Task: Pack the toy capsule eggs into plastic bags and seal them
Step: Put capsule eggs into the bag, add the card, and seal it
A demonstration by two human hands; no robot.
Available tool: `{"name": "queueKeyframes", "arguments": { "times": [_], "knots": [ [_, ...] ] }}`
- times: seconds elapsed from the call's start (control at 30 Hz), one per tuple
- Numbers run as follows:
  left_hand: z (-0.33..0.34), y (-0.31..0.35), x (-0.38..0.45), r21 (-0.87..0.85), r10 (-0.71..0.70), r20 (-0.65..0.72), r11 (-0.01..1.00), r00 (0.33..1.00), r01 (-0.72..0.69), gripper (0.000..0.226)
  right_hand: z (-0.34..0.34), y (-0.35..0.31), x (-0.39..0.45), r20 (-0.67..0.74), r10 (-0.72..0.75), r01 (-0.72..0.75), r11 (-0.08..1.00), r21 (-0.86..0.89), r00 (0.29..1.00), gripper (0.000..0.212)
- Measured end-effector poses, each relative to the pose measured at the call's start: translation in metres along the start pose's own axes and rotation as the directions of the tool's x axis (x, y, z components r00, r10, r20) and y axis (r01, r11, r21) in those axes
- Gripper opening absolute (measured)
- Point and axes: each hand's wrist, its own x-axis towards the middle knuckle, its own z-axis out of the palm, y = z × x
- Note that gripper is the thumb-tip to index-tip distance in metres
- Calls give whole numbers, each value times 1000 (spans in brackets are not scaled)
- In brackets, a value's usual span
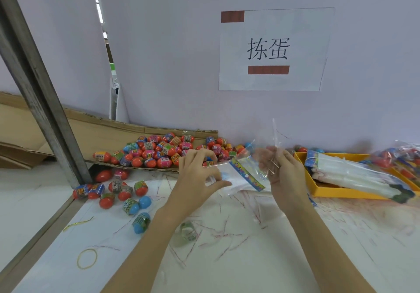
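Observation:
A pile of orange, blue and pink capsule eggs (pixel 159 151) lies on flattened cardboard (pixel 102 131) at the back of the white table. Several more eggs (pixel 118 192) are scattered at the left. My left hand (pixel 197 179) pinches one edge of a clear plastic bag (pixel 247 172) with a colourful printed header strip. My right hand (pixel 281 172) grips the other side of that bag, whose thin flap sticks up above the fingers. No egg shows inside the bag.
A yellow tray (pixel 329 192) at the right holds a stack of unused bags (pixel 354 174). Packed bags of eggs (pixel 400 158) lie behind it. A rubber band (pixel 87 258), thin red tear strips (pixel 218 236) and a steel post (pixel 43 92) are nearby.

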Motion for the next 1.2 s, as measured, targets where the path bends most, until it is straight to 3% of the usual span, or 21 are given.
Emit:
{"name": "queueKeyframes", "arguments": {
  "times": [0.07,0.13,0.23,0.3,0.37,0.4,0.47,0.53,0.63,0.7,0.77,0.83,0.93,1.0,1.07,1.13,1.2],
  "knots": [
    [-3,-2,1,-16,21,70,1000,997,-20,9,1,-1,-4,47,23,-25,999,27,999,25],
    [-3,-3,-2,-88,-14,182,996,983,30,43,4,1,-6,76,44,-45,999,22,996,25],
    [-7,-1,-2,-131,-83,151,986,985,103,14,11,5,-10,125,81,-76,996,-51,989,26],
    [-7,-2,-1,-104,-122,61,986,991,128,31,14,8,-13,165,94,-79,992,-95,982,26],
    [-8,-1,1,-134,-123,13,983,992,124,11,16,10,-15,174,97,-77,990,-117,980,27],
    [-9,3,2,-175,-141,28,974,990,144,19,16,10,-14,173,92,-71,990,-121,981,28],
    [-10,7,3,-368,-241,114,891,964,266,35,15,10,-13,184,81,-58,990,-126,980,28],
    [-12,11,5,-546,-296,152,770,943,330,25,14,10,-14,217,80,-46,987,-156,973,28],
    [-15,15,9,-669,-341,184,644,922,371,36,15,15,-16,322,116,-44,974,-222,940,27],
    [-12,16,9,-694,-378,203,595,903,405,26,19,19,-19,361,124,-33,968,-247,924,25],
    [-7,16,7,-743,-422,220,512,880,431,13,23,25,-22,326,34,74,948,-311,945,22],
    [-6,14,6,-775,-473,229,440,850,454,11,24,32,-24,248,-206,301,839,-453,947,13],
    [-6,10,6,-706,-513,169,532,841,467,20,24,30,-27,229,-598,596,537,-598,768,9],
    [-6,8,6,-581,-487,76,688,870,435,22,23,25,-26,301,-715,715,386,-582,631,16],
    [-6,7,4,-423,-358,-22,849,933,316,14,25,25,-28,435,-724,801,272,-533,536,19],
    [-6,8,5,-362,-259,-81,907,962,214,8,29,30,-32,545,-634,814,257,-521,549,20],
    [-7,10,5,-423,-279,-76,878,957,222,17,33,36,-34,570,-537,772,297,-563,622,22]
  ]
}}
